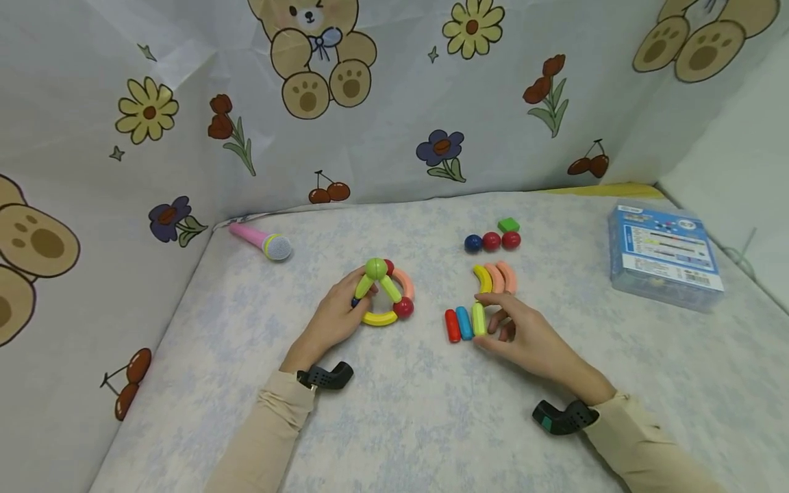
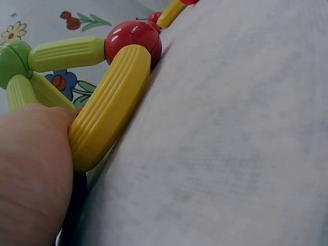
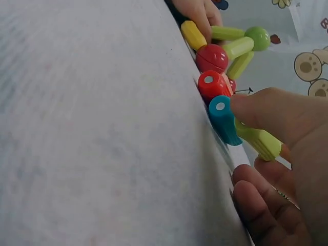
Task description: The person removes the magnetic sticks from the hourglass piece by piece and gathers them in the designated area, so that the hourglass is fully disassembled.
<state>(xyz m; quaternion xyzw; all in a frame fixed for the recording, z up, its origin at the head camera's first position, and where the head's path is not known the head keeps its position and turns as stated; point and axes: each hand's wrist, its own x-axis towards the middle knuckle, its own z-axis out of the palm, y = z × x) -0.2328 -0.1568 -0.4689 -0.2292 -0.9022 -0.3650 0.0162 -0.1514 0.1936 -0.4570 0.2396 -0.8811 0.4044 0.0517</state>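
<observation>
A pyramid-like toy (image 1: 379, 318) stands left of centre, with a green ball (image 1: 376, 268) at its top, lime rods, red balls and curved yellow and pink pieces around its base. My left hand (image 1: 335, 311) grips its left side; in the left wrist view the thumb lies beside the yellow curved piece (image 2: 110, 110). My right hand (image 1: 530, 335) pinches a lime rod (image 1: 479, 320) by its two ends between thumb and finger. Directly left of that rod lie a blue rod (image 1: 465, 323) and a red rod (image 1: 453, 326), both also visible in the right wrist view.
Behind the rods lie curved pieces, yellow (image 1: 483, 279) and pink (image 1: 507, 277), then a blue ball (image 1: 473, 244), red balls (image 1: 491, 241) and a green block (image 1: 508, 224). A pink toy microphone (image 1: 261, 241) lies back left; a clear box (image 1: 666, 257) stands at right.
</observation>
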